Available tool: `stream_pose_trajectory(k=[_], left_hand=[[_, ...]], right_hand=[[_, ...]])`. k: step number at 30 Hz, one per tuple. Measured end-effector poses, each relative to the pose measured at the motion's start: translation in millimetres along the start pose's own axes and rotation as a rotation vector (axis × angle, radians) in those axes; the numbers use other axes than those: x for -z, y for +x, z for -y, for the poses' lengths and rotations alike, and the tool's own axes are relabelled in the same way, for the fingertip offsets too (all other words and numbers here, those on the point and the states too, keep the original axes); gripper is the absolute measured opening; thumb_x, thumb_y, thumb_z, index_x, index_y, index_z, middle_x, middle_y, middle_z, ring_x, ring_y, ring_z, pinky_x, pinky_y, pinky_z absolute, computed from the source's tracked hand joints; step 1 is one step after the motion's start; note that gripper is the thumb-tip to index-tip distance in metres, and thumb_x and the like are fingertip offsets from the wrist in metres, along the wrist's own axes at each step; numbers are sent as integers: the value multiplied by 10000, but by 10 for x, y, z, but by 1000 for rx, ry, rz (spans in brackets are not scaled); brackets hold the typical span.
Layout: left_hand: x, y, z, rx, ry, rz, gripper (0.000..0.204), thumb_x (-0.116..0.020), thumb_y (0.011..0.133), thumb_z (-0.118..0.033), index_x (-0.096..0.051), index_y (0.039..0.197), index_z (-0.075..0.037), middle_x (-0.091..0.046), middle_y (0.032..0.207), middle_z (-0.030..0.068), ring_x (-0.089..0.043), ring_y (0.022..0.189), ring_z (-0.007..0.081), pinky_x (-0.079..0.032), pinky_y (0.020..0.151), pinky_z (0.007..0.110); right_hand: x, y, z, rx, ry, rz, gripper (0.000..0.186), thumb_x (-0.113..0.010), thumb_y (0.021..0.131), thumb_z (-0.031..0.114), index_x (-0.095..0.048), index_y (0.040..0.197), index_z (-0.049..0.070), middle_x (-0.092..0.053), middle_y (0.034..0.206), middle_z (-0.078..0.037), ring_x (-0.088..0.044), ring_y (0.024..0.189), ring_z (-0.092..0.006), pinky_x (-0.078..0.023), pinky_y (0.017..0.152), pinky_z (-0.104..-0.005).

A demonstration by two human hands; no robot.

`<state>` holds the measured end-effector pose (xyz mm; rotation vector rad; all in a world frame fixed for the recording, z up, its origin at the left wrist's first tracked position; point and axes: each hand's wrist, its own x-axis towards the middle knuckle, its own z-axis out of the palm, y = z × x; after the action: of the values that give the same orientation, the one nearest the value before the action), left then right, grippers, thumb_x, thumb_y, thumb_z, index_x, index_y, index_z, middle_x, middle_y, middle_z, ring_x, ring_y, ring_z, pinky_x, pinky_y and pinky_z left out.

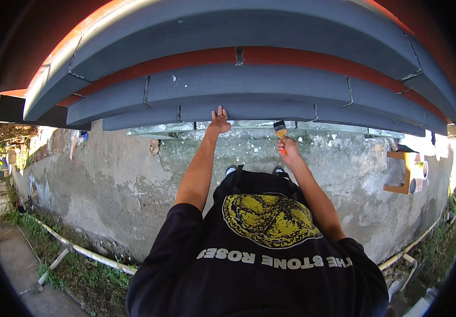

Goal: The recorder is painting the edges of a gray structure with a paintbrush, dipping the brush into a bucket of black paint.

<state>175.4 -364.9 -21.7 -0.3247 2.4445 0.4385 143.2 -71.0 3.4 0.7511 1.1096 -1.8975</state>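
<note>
My right hand (pixel 289 149) grips a paintbrush (pixel 280 133) by its handle, an orange part of which shows at my fingers. The dark bristles point away from me, just below the bottom edge of a long grey board (pixel 254 110). Whether they touch it, I cannot tell. Fingers spread, my left hand (pixel 220 121) rests against that same low board, left of the brush, holding nothing. Above rise wider grey boards (pixel 244 82) with dark joints and a red band (pixel 185 57) between them.
White specks dot the worn concrete ground (pixel 117 179). A wooden stand (pixel 397 188) with a round container (pixel 422 169) is at the right. Pale pipes (pixel 101 259) run along a strip of weeds (pixel 88 280) behind me. My shoes (pixel 230 170) show below my hands.
</note>
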Motion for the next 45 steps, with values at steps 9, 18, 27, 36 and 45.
stream_pose_trajectory(k=[9,18,27,36,45], left_hand=[[-39,41,38,10,12,7,673,-341,767,-209,-145,1337,91,-94,1432,201,44,1342,291,-20,1075,474],[-37,45,12,2,37,13,672,-342,778,-218,-136,1342,84,-87,1438,188,51,1342,285,-11,1075,471],[20,-18,6,-4,22,26,666,-335,782,-218,-138,1340,87,-89,1438,186,52,1341,293,-20,1074,478],[11,16,-12,0,29,33,681,-334,773,-224,-125,1340,91,-97,1435,190,46,1341,293,-19,1077,470],[13,1,1,-6,-10,17,677,-327,764,-209,-133,1341,88,-94,1436,189,44,1343,284,-15,1077,469]], right_hand=[[-207,10,15,52,-80,1,120,-338,892,117,-423,958,64,-434,677,-22,-324,462,-46,-256,379,-185],[-250,61,32,152,-70,-190,139,-354,894,139,-442,963,56,-441,638,-20,-349,445,-59,-292,375,-196],[-318,-43,71,43,-306,-38,178,-325,902,141,-445,996,50,-438,638,-22,-350,468,-61,-308,393,-190],[-603,53,-155,228,-380,-195,202,-323,903,138,-475,991,38,-449,630,-19,-353,442,-60,-338,394,-203],[-337,56,37,38,-322,-20,173,-357,910,153,-457,998,43,-441,630,-20,-357,459,-61,-325,393,-205]])
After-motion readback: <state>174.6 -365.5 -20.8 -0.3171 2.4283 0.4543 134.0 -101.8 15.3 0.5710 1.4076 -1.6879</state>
